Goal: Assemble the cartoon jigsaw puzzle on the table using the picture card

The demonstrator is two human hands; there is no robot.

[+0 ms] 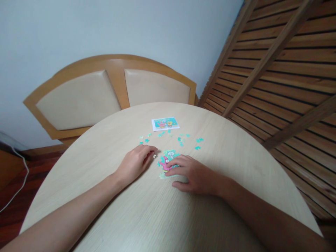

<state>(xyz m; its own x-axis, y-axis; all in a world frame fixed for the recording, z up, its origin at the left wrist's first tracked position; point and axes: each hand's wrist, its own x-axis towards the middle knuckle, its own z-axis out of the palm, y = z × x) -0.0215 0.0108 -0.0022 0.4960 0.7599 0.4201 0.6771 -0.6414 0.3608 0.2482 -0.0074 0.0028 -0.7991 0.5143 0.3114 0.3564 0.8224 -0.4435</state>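
Observation:
A partly joined jigsaw puzzle (166, 161) lies on the table, showing a pink starfish figure and a pale green face on turquoise. My right hand (193, 175) rests over its right side with fingers spread and stretched out, hiding part of the picture. Just left of the puzzle, my left hand (137, 160) has its fingers pinched together, and a small pale puzzle piece (154, 156) shows at the fingertips. Several loose turquoise pieces (197, 147) are scattered beyond both hands. Behind them lies a reference picture card (165, 124) with the starfish figure and a yellow figure.
The round light-wood table (110, 217) fills the lower view. Past its far edge stands a wooden bench back (115, 80) with cream panels, against a pale wall (131, 28). A slatted wooden screen (283, 77) is at the right. A white cable (25, 175) hangs at the left.

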